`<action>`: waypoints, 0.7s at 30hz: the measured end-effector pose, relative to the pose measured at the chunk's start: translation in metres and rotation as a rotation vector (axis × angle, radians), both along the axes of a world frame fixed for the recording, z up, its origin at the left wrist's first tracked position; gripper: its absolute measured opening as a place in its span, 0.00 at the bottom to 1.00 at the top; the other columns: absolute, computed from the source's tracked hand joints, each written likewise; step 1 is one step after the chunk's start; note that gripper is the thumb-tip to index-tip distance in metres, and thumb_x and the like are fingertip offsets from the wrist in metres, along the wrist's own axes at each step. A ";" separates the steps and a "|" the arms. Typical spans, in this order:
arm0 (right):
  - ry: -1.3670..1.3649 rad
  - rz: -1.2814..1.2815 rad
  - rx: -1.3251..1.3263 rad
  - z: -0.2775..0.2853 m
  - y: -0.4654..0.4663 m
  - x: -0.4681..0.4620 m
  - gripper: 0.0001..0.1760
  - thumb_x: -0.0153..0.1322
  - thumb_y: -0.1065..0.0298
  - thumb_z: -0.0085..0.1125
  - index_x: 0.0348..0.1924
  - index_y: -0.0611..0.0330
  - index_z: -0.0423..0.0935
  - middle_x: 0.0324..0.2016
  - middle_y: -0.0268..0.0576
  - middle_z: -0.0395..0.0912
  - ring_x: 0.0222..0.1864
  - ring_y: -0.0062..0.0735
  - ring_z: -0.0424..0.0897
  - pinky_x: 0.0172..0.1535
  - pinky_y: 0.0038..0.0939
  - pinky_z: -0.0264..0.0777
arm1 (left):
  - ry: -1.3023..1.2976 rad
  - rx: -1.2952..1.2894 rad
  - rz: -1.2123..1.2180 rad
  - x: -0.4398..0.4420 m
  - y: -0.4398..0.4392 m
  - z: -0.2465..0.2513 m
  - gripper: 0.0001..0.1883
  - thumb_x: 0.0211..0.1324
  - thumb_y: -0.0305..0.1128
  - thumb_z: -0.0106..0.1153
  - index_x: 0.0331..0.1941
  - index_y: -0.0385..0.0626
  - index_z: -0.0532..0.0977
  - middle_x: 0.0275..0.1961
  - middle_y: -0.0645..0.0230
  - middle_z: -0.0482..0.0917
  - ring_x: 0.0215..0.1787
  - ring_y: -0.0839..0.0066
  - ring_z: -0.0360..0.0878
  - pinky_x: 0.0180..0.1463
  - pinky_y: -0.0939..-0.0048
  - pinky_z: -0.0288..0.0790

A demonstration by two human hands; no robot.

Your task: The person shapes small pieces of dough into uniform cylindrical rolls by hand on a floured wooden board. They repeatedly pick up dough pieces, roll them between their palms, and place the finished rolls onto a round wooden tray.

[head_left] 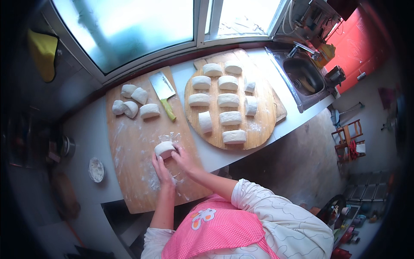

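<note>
A thick white piece of dough (164, 150) is held between both hands over a floured wooden board (129, 145). My left hand (162, 170) cups its near left side, and my right hand (182, 157) has its fingers on the right side. Farther back on the same board lie several more dough pieces (149, 111), some tilted against each other. Beside them is a cleaver (163, 89) with a green handle, lying flat. To the right, a round ribbed tray (212, 140) bears several shaped dough pieces (230, 118) in rough rows.
A bowl of white flour (96, 170) stands on the white counter (212, 158) left of the board. Behind the round tray, another wooden board (280, 108) juts out beneath it. A metal sink (302, 76) with a faucet (302, 47) is at the right, and a window runs along the back.
</note>
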State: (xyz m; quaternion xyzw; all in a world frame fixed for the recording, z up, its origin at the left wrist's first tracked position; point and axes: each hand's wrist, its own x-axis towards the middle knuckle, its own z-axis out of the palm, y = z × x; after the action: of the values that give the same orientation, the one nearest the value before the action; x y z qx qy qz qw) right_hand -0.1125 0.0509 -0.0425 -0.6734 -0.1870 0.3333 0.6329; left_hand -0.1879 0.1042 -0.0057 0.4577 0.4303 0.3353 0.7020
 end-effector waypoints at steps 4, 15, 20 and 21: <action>-0.026 -0.108 -0.018 0.002 0.009 -0.010 0.31 0.69 0.59 0.50 0.61 0.70 0.60 0.55 0.61 0.68 0.59 0.49 0.68 0.62 0.37 0.59 | 0.028 -0.005 0.032 0.007 -0.004 -0.003 0.27 0.69 0.40 0.39 0.65 0.37 0.54 0.64 0.55 0.60 0.64 0.65 0.60 0.67 0.65 0.56; -0.329 -0.065 0.000 0.007 0.033 0.065 0.23 0.73 0.61 0.47 0.57 0.67 0.67 0.51 0.53 0.72 0.57 0.43 0.70 0.62 0.36 0.59 | 0.316 0.434 0.110 0.028 0.073 -0.025 0.20 0.67 0.35 0.41 0.59 0.38 0.67 0.59 0.56 0.70 0.62 0.65 0.66 0.67 0.65 0.57; -0.133 0.067 0.160 0.008 0.051 0.058 0.20 0.73 0.66 0.42 0.54 0.68 0.69 0.51 0.56 0.71 0.57 0.45 0.70 0.61 0.35 0.59 | 0.016 0.314 -0.107 0.039 0.072 -0.044 0.20 0.69 0.38 0.37 0.53 0.38 0.72 0.54 0.59 0.75 0.58 0.68 0.71 0.63 0.67 0.61; -0.165 0.089 0.166 0.007 0.049 0.053 0.20 0.73 0.67 0.42 0.54 0.68 0.69 0.51 0.55 0.71 0.57 0.45 0.69 0.61 0.35 0.59 | 0.029 0.324 -0.079 0.038 0.062 -0.045 0.20 0.69 0.38 0.37 0.53 0.38 0.72 0.53 0.59 0.76 0.57 0.68 0.71 0.63 0.67 0.61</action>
State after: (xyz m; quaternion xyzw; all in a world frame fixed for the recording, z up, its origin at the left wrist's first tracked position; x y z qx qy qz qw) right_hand -0.0599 0.0998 -0.0359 -0.6348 -0.2950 0.2880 0.6535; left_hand -0.1497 0.1665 -0.0507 0.5863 0.3622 0.3658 0.6255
